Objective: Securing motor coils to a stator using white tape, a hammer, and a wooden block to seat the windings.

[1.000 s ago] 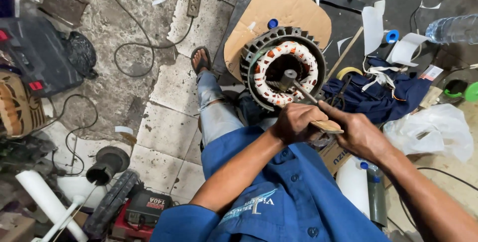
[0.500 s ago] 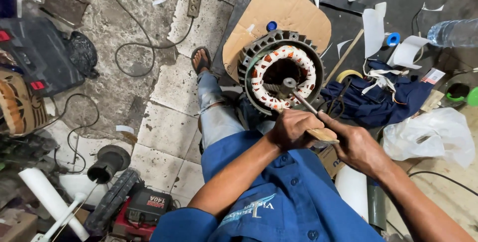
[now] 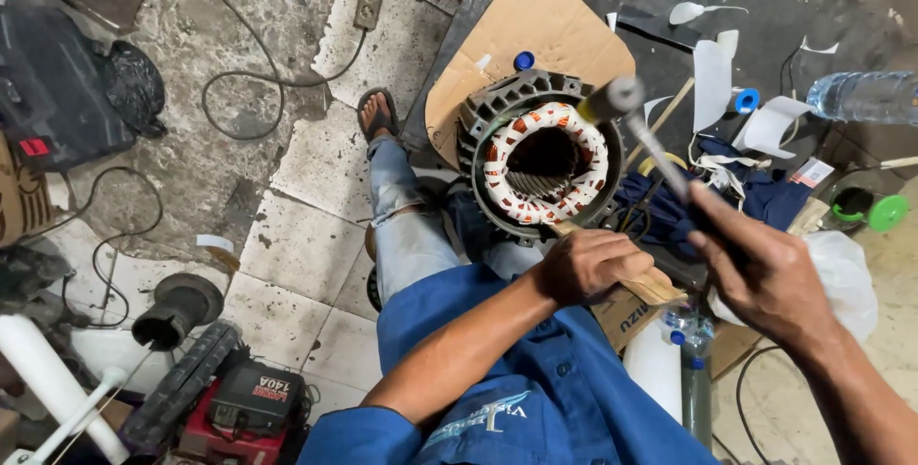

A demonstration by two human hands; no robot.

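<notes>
Gripping a flat wooden wedge stick (image 3: 643,285), the left hand (image 3: 588,264) is a closed fist, w/ the stick's tip pushed against the near rim of the round grey motor stator with copper and white windings (image 3: 545,161). Right hand (image 3: 760,269) is closed round the dark handle of a metal-headed hammer (image 3: 636,126), head raised over the stator's far-right rim, blurred. Stator sits upright at the near edge of a tan cardboard sheet (image 3: 535,30), btwn the person's legs. Clear plastic bottle (image 3: 861,97) lies well apart, near the floor's right edge.
</notes>
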